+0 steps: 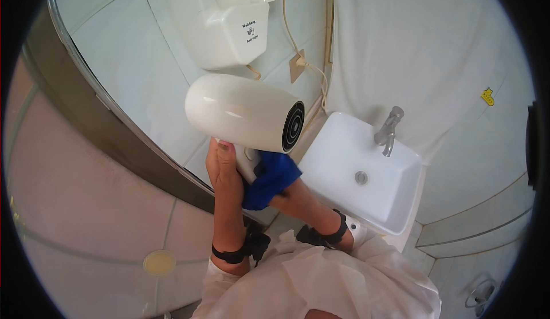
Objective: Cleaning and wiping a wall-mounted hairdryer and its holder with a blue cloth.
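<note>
A white hair dryer (240, 108) is held up before me, its round black grille facing right and its handle pointing down. My left hand (224, 160) grips the handle from the left, the thumb lying along it just below the barrel. On the handle's other side, my right hand (285, 194) holds a blue cloth (275, 175) against it. The cloth hides most of the right fingers and the lower handle.
A white wall-hung dryer holder (223, 31) is fixed to the tiles above. Its cord runs by a wall outlet (297, 65). To the right sits a white washbasin (343, 155) with a metal faucet (389, 130). A curved metal-edged frame (107, 108) borders the left.
</note>
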Tool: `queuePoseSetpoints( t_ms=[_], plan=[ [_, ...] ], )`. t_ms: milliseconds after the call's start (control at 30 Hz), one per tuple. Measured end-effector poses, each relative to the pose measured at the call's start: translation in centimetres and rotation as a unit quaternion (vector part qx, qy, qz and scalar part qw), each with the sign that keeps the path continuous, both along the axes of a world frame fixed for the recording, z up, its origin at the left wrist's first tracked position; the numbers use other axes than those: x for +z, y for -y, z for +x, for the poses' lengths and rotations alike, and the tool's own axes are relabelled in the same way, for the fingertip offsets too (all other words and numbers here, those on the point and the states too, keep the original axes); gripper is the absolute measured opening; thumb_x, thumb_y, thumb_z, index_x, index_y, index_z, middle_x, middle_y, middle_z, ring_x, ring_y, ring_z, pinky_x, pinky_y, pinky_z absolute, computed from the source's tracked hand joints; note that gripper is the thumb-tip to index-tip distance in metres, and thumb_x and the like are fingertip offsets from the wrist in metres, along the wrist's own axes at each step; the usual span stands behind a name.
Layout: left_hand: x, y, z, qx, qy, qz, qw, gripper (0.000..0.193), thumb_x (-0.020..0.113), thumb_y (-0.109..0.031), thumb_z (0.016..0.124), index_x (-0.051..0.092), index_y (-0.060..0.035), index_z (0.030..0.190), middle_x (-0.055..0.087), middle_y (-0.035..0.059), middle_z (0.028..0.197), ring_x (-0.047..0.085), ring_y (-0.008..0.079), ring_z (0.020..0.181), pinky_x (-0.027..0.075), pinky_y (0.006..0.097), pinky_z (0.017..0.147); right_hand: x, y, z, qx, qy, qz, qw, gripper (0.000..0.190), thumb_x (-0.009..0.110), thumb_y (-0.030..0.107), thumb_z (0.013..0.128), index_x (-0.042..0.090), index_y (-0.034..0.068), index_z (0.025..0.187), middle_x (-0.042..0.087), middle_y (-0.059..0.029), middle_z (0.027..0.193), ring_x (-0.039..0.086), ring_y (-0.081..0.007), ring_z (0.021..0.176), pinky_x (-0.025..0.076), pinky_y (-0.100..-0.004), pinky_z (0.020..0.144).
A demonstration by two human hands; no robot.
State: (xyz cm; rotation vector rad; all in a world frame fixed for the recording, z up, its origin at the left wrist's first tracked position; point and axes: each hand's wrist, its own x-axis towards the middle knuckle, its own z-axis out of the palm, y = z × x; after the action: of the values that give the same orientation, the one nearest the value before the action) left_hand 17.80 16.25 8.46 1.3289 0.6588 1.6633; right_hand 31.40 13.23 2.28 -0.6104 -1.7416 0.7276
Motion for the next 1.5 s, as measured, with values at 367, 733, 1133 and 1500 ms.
queuePoseSetpoints(
  t_ms=[367, 733, 1133, 1500],
  plan=[
    [-1.4, 0.7, 0.9, 0.093, -0.081, 0.005, 0.992, 0.067, 0.029, -0.053, 0.103, 0.039, 0.0037, 0.139, 0.053, 0.0159, 0.129, 0.055, 0.0245, 0.115, 0.044, 0.037, 0.099, 0.6, 0.5, -0.4, -0.092, -0.1, 0.01, 0.991, 0.049, 0.066, 0.018, 0.087, 0.051, -0.003, 0.128, 0.061, -0.0187, 0.111, 0.062, -0.0365, 0.095, 0.048, -0.039, 0.089],
    [-1.2, 1.7, 1.6, -0.033, -0.104, 0.064, 0.992, 0.071, 0.037, -0.05, 0.103, 0.03, 0.0065, 0.143, 0.044, 0.0181, 0.139, 0.046, 0.0247, 0.127, 0.034, 0.0368, 0.108, 2.0, -0.1, -0.2, -0.133, -0.059, 0.053, 0.988, 0.03, 0.062, 0.008, 0.086, 0.059, 0.0, 0.115, 0.065, -0.0104, 0.102, 0.062, -0.0241, 0.092, 0.048, -0.0352, 0.085],
    [-3.3, 1.5, 2.6, -0.164, -0.05, 0.039, 0.984, 0.058, 0.037, -0.035, 0.106, 0.021, 0.0, 0.149, 0.039, 0.0107, 0.142, 0.038, 0.0173, 0.129, 0.028, 0.0305, 0.11, 1.2, 0.3, 0.0, -0.152, -0.209, -0.103, 0.961, 0.026, 0.058, 0.004, 0.088, 0.061, -0.002, 0.114, 0.064, -0.0116, 0.106, 0.06, -0.0215, 0.098, 0.047, -0.0346, 0.087],
    [-2.3, 2.5, 4.6, -0.1, 0.033, -0.1, 0.989, 0.058, 0.038, -0.041, 0.105, 0.028, -0.0012, 0.146, 0.044, 0.0104, 0.139, 0.043, 0.0164, 0.126, 0.035, 0.0306, 0.106, 1.7, -0.8, 0.4, -0.256, -0.195, -0.172, 0.931, 0.017, 0.05, 0.004, 0.091, 0.061, -0.003, 0.103, 0.063, -0.0117, 0.094, 0.059, -0.0239, 0.08, 0.049, -0.0345, 0.075]
  ],
)
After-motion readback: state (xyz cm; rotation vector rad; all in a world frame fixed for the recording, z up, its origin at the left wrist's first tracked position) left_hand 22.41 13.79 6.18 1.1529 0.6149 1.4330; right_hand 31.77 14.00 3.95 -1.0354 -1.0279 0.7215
